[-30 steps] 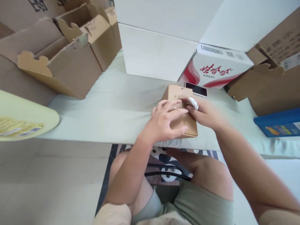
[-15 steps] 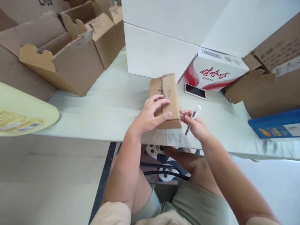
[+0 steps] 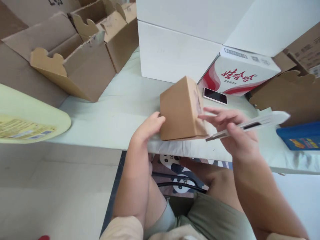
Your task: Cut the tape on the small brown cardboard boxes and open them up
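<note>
A small brown cardboard box (image 3: 176, 111) stands tilted near the front edge of the cloth-covered table. My left hand (image 3: 150, 126) grips its left side, thumb on the near face and the other fingers mostly hidden behind. In my right hand (image 3: 235, 131) is a white utility knife (image 3: 265, 120), held under the thumb with its narrow metal end pointing left toward the box's lower right corner. The outstretched fingers of that hand touch the box's right face, where dark marks show.
Behind the box stand large white boxes (image 3: 175, 50), a red-and-white printed carton (image 3: 240, 71) and a phone (image 3: 215, 96). Open cardboard boxes (image 3: 87, 66) and a pale yellow bottle (image 3: 32, 116) are on the left. A blue package (image 3: 300, 136) lies right.
The box has been turned so a plain face shows and its marked face points right. My left hand moved from its top to its left side; my right hand rose with the knife.
</note>
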Motion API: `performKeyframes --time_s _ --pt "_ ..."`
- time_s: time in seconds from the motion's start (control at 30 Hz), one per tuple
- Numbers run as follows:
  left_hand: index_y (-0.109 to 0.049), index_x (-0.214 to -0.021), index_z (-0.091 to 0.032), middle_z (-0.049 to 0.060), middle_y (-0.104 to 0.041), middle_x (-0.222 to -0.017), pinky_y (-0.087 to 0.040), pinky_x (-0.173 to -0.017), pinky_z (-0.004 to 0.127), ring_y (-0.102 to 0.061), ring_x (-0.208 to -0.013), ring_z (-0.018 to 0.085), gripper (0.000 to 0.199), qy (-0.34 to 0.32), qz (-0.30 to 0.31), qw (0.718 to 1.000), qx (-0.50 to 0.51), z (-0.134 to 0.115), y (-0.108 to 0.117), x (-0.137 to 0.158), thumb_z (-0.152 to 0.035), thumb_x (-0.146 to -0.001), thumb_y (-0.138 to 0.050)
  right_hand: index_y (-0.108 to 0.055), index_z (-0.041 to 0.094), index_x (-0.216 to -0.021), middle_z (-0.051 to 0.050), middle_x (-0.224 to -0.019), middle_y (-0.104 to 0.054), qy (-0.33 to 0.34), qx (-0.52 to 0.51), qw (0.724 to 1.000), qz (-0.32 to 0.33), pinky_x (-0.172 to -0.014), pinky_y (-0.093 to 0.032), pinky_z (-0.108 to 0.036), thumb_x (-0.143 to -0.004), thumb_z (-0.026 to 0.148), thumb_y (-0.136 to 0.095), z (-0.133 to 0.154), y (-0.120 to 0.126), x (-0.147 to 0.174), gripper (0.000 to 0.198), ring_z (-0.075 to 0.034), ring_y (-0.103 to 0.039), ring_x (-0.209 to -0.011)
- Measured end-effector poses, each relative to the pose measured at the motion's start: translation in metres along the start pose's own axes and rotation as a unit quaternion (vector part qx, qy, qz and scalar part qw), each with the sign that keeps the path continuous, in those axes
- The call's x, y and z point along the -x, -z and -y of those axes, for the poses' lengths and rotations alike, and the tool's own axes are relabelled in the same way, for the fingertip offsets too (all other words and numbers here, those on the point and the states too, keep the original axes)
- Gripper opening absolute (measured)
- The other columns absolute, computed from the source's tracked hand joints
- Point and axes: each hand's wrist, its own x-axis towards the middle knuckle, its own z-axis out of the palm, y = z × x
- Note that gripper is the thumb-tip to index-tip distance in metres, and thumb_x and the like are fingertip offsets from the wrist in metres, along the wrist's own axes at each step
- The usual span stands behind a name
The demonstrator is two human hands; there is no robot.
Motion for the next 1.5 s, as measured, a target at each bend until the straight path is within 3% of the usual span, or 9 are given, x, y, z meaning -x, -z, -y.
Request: performKeyframes --time_s 0.07,0.13,0.27,0.37,0.43,0.5,0.7,1.27,1.5 --pt "-0.068 -0.121 -0.022 0.017 -0.071 -0.134 -0.055 -0.107 0.058 -0.065 -0.131 0.037 0.038 -0.066 -0.139 0.987 -0.042 -0.001 0.000 -0.002 -0.033 -0.085 -0.058 -0.069 0.029 -0.104 -0.009 -0.130 -0.076 -0.008 0.023 0.996 0.087 -0.103 -0.061 -0.054 -0.101 0.050 -0.056 0.008 -0.009 0.003 0.026 -0.030 -0.073 -0.123" --pt "-0.061 -0.137 -0.027 0.011 -0.056 -0.156 -0.039 -0.125 0.055 -0.045 -0.153 0.033 0.045 -0.193 -0.198 0.960 -0.044 -0.008 -0.001 0.000 -0.037 -0.094 -0.054 -0.070 0.026 -0.102 -0.010 -0.133 -0.075 0.020 0.054 0.983 0.175 -0.105 -0.060 -0.049 -0.103 0.046 -0.053 0.013 -0.024 0.002 0.026 -0.027 -0.071 -0.126" --pt "-0.072 -0.124 -0.029 0.004 -0.053 -0.160 -0.030 -0.131 0.051 -0.034 -0.160 0.031 0.033 -0.341 -0.095 0.931 -0.091 -0.025 -0.002 0.007 -0.036 -0.093 -0.060 -0.069 0.025 -0.098 -0.006 -0.113 -0.081 0.096 0.034 0.954 0.283 -0.110 -0.056 -0.045 -0.106 0.044 -0.048 0.019 -0.049 -0.003 0.030 -0.021 -0.076 -0.110" --pt "-0.078 -0.107 -0.024 0.007 -0.058 -0.154 -0.036 -0.129 0.053 -0.046 -0.152 0.032 0.030 -0.289 -0.061 0.949 -0.112 -0.027 -0.004 0.007 -0.020 -0.086 -0.057 -0.069 0.024 -0.086 -0.003 -0.078 -0.074 0.091 0.025 0.988 0.126 -0.074 -0.061 -0.035 -0.105 0.053 -0.045 0.014 -0.048 -0.001 0.042 -0.018 -0.073 -0.075" --pt "-0.078 -0.105 -0.023 0.007 -0.061 -0.151 -0.040 -0.126 0.052 -0.052 -0.146 0.030 0.034 -0.253 -0.077 0.959 -0.100 -0.024 -0.007 0.004 -0.013 -0.084 -0.052 -0.070 0.024 -0.081 0.000 -0.057 -0.058 0.063 0.045 0.995 -0.067 -0.047 -0.045 -0.029 -0.105 0.059 -0.041 0.008 -0.040 0.004 0.051 -0.015 -0.057 -0.050" --pt "-0.077 -0.103 -0.023 0.007 -0.063 -0.147 -0.042 -0.124 0.051 -0.055 -0.143 0.029 0.034 -0.239 -0.106 0.961 -0.091 -0.023 -0.014 0.003 -0.011 -0.084 -0.051 -0.075 0.025 -0.086 0.003 -0.047 -0.049 0.040 0.080 0.980 -0.177 -0.037 -0.032 -0.028 -0.105 0.063 -0.038 0.003 -0.034 0.012 0.057 -0.013 -0.044 -0.037" --pt "-0.071 -0.098 -0.025 0.006 -0.065 -0.138 -0.041 -0.122 0.050 -0.057 -0.136 0.030 0.019 -0.246 -0.205 0.940 -0.118 -0.025 -0.046 0.002 -0.016 -0.089 -0.057 -0.081 0.026 -0.090 -0.004 -0.078 -0.081 0.023 0.269 0.953 -0.135 -0.059 -0.060 -0.032 -0.095 0.040 -0.069 0.008 -0.046 0.026 0.019 -0.020 -0.075 -0.064" --pt "-0.069 -0.095 -0.028 0.005 -0.065 -0.132 -0.044 -0.116 0.051 -0.059 -0.127 0.031 0.009 -0.248 -0.263 0.921 -0.145 -0.024 -0.059 0.000 -0.023 -0.093 -0.061 -0.078 0.025 -0.088 -0.004 -0.077 -0.080 0.076 0.341 0.930 -0.110 -0.058 -0.056 -0.030 -0.096 0.021 -0.063 0.010 -0.047 0.036 0.017 -0.018 -0.073 -0.063" --pt "-0.068 -0.092 -0.026 0.008 -0.060 -0.132 -0.045 -0.116 0.050 -0.059 -0.126 0.031 0.006 -0.188 -0.222 0.934 -0.206 -0.043 -0.063 0.016 -0.021 -0.088 -0.068 -0.081 0.025 -0.090 -0.001 -0.070 -0.076 0.029 0.305 0.936 -0.173 -0.051 -0.053 -0.031 -0.097 0.024 -0.062 0.009 -0.024 0.062 0.020 -0.018 -0.071 -0.057"
